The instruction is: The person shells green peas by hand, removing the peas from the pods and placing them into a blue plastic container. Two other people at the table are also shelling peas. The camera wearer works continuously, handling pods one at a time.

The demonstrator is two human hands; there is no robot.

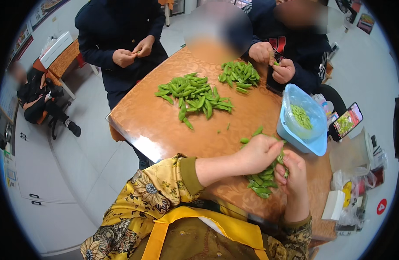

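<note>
Both my hands are together over a pile of green bean pods [262, 183] near the table's right side. My left hand [259, 152] is closed with its fingertips at the top of a green pod [280, 158]. My right hand [292, 170] grips that pod from the other side, with more green showing between its fingers. Just beyond my hands stands a blue plastic basket [308, 148], lined with a clear bag and holding shelled green beans [301, 116]. Two more heaps of pods, a larger one [194, 94] and a smaller one [240, 74], lie farther up the brown table [147, 120].
Two people stand or sit across the table, their hands [133, 53] [272, 61] at small green pieces. A phone [347, 121] stands upright right of the basket. Plastic bags [355, 182] and a white box [333, 204] lie at the right edge. Another person sits far left.
</note>
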